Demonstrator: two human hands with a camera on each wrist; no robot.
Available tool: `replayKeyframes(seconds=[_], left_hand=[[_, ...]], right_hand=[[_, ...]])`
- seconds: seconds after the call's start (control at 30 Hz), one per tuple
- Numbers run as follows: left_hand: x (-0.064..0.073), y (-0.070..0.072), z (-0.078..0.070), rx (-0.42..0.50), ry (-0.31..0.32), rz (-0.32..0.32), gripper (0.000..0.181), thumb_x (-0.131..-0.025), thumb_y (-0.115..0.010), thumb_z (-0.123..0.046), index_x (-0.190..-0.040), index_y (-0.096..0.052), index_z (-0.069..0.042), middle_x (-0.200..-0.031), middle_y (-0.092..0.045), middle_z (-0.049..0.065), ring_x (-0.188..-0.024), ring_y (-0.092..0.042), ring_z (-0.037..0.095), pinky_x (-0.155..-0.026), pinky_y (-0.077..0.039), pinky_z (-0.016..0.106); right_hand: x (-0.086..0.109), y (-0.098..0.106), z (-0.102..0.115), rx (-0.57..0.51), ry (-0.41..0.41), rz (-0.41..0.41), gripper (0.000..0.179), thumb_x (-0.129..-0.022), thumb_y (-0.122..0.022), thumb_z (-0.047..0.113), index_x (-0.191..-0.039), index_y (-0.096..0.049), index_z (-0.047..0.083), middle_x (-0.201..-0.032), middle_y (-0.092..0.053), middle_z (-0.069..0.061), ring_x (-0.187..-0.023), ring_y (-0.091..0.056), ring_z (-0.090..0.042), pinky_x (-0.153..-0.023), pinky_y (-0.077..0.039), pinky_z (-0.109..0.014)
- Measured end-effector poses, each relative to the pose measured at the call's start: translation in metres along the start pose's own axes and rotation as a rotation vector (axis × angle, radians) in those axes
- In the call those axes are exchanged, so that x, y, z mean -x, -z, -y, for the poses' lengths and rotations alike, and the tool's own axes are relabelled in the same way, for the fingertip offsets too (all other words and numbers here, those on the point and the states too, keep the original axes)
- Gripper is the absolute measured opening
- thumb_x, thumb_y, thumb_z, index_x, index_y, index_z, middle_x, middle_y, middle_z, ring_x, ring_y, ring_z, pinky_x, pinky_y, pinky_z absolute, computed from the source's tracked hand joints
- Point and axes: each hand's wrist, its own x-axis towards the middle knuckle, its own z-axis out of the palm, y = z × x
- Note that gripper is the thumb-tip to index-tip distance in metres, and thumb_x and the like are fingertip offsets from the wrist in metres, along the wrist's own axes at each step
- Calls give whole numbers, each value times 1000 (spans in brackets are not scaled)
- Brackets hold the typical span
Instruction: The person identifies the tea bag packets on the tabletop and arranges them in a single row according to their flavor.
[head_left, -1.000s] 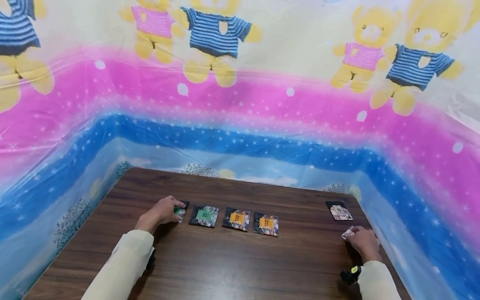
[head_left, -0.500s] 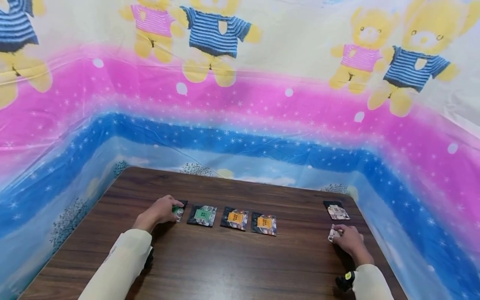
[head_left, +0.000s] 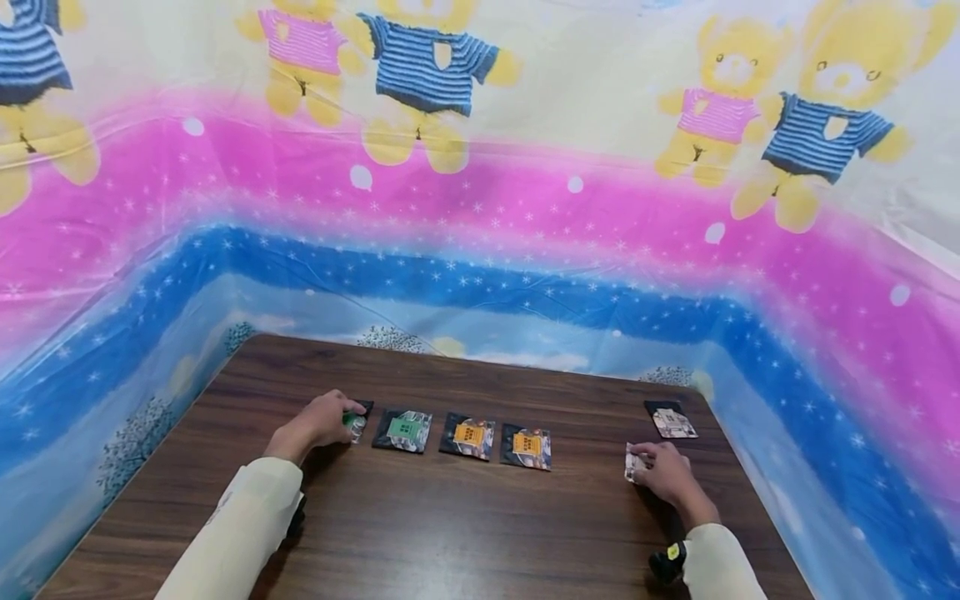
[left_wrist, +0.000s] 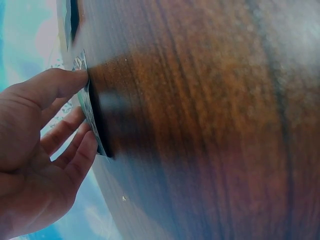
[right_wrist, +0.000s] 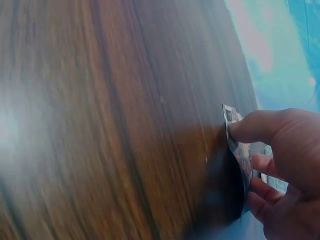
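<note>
At the left end of a row of flat sachets, my left hand (head_left: pixel 322 425) has thumb and fingers around a black-and-green sachet (head_left: pixel 356 427), partly covered by the hand. The left wrist view shows the thumb (left_wrist: pixel 70 82) near one end of this sachet and the fingertips along its other part, low over the tabletop. My right hand (head_left: pixel 667 473) grips a pale printed sachet (head_left: pixel 632 465) between thumb and fingers, to the right of the row. In the right wrist view this sachet (right_wrist: pixel 242 152) bends slightly under the thumb.
Between the hands lie another green sachet (head_left: pixel 405 431) and two orange-labelled sachets (head_left: pixel 470 437). A pale-labelled black sachet (head_left: pixel 672 420) lies near the right back corner of the dark wooden table (head_left: pixel 450 533). A printed curtain (head_left: pixel 480 283) surrounds the table's back and sides.
My right hand has slid left with the pale sachet, away from the table's right edge and toward the row. The left hand stays at the green sachet.
</note>
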Motion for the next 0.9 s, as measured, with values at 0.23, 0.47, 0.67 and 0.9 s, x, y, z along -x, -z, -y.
replayKeyframes(seconds=[0.23,0.47,0.67,0.9], left_hand=[[1,0,0,4,-2,5,47,-85,-75,-1,-131,-69,-8,-139,-49,27,-105,-56,35,-86,-52,46],[1,1,-1,-4,-5,4,47,-84,-75,0,-131,-69,-7,-140,-49,28,-105,-57,35,-85,-52,47],[0,1,-1,-6,1,1,47,-84,-75,0,-131,-69,-8,-140,-49,28,-106,-57,36,-85,-51,47],[1,0,-2,1,8,0,47,-84,-75,-1,-130,-70,-8,-139,-49,28,-107,-57,37,-87,-51,48]], right_hand=[[-5,-10,20,-38,-14,24,43,-86,-72,10,-129,-70,10,-140,-49,-28,-127,-40,-50,-105,-32,-67],[-11,-18,42,-56,-13,36,42,-85,-74,8,-127,-72,14,-140,-50,-24,-128,-40,-49,-103,-37,-66],[-14,-25,57,-47,39,38,42,-83,-74,7,-125,-73,15,-136,-54,-21,-125,-44,-46,-101,-39,-62],[-18,-34,72,-56,67,45,43,-82,-75,6,-123,-74,17,-135,-55,-19,-123,-46,-43,-98,-41,-60]])
